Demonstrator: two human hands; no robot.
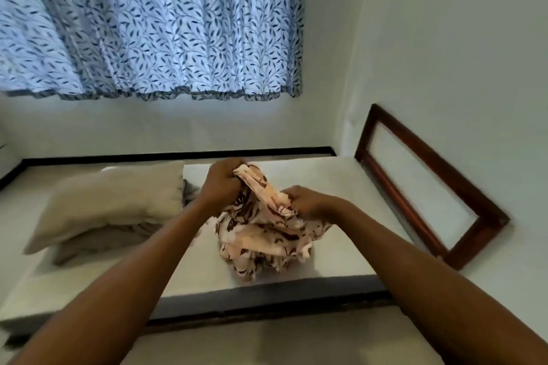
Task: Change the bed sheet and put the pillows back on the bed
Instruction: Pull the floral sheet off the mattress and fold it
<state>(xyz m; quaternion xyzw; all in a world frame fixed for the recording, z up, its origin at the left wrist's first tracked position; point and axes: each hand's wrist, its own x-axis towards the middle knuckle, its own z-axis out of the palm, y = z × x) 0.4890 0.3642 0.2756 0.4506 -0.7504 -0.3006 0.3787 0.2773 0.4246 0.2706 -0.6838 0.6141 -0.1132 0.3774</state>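
Fingers first: your left hand is clenched round the top of the bunched-up bed sheet, knuckles up, with a twist of the cloth poking out of the fist. Your right hand sits a bit lower and to the right, fingers curled in and gripping a fold on that side of the same bundle. The sheet is cream with a brown flowery print. It's all scrunched into a lump hanging from both hands, and its bottom rests on the bare pale mattress near the front edge, roughly in the middle of the view. Both your forearms reach in from the bottom corners. Off to the left on the bed there's a beige pillow lying on top of a greyer pillow, well apart from the sheet. On the right, a dark wooden frame with a white panel stands against the wall. At the back, a blue leaf-print curtain hangs above the bed.
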